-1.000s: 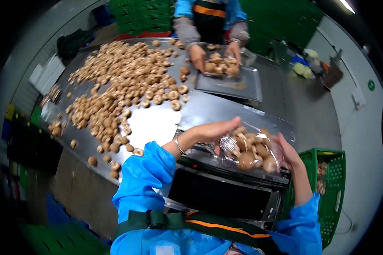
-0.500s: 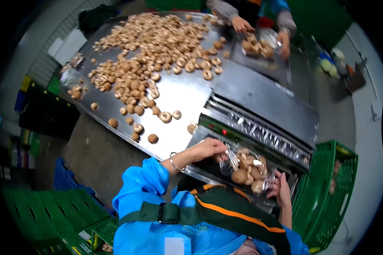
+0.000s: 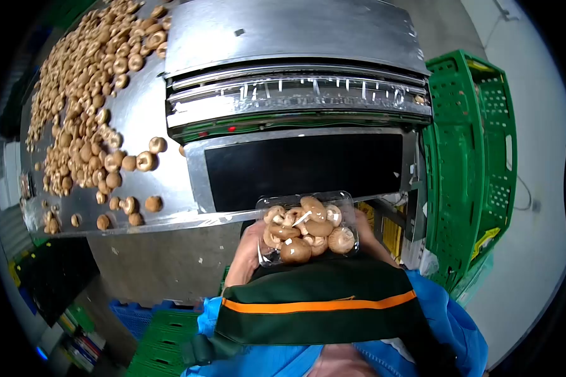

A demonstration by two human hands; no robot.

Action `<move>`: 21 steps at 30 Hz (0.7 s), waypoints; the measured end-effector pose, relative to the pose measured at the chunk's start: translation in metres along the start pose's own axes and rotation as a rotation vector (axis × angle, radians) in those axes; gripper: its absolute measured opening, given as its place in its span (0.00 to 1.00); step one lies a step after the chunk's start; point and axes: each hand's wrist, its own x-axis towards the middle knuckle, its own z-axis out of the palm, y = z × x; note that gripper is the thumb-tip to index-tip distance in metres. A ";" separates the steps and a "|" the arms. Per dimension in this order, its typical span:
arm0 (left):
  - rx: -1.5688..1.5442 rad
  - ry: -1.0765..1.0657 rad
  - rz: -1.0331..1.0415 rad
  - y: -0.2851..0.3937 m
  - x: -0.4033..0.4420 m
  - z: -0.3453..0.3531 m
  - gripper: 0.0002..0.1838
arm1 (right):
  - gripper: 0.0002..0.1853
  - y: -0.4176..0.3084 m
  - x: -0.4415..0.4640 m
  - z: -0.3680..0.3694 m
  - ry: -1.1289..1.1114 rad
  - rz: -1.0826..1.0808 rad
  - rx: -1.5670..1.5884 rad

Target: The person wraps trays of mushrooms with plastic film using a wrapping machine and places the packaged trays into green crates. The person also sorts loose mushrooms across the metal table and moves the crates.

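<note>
A clear plastic tray of brown mushrooms (image 3: 308, 229) is close to my body, in front of the wrapping machine. My left hand (image 3: 250, 242) grips its left side, the fingertips partly hidden under and behind it. Against the tray's right side is my right hand (image 3: 366, 234), closed on the edge, with most of its fingers out of sight. Film with glints lies over the mushrooms. Just beyond the tray is the machine's black flat plate (image 3: 302, 169).
The wrapping machine (image 3: 295, 34) has rollers with film strips and a red light. Loose mushrooms (image 3: 85, 125) cover the metal table (image 3: 170, 182) on the left. A green crate (image 3: 453, 169) stands at the right; a blue pallet (image 3: 132, 317) lies below left.
The mushroom tray has moved from the machine's front to close against my body. My left hand has left the gathered film and now holds the tray's side. My view has turned right.
</note>
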 end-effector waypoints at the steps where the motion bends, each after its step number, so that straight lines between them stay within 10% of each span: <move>1: 0.042 -0.052 -0.021 0.001 0.008 0.014 0.08 | 0.23 -0.006 0.000 0.012 -0.134 0.019 0.064; 7: -0.310 -0.650 -0.113 0.025 -0.005 0.068 0.11 | 0.29 -0.056 -0.061 0.004 -0.851 0.060 0.419; 11: -0.158 -0.881 -0.038 0.044 -0.012 0.157 0.14 | 0.34 -0.084 -0.134 -0.042 -0.481 -0.698 0.041; 14: 0.475 -1.001 0.116 0.059 -0.023 0.223 0.16 | 0.32 -0.108 -0.129 -0.102 -0.367 -0.965 1.092; 15: 0.786 -0.985 0.229 0.059 -0.021 0.241 0.17 | 0.37 -0.135 -0.153 -0.134 0.099 -0.965 1.103; 21: 1.271 -0.690 1.004 0.051 0.025 0.239 0.08 | 0.34 -0.151 -0.135 -0.391 0.318 -0.697 0.929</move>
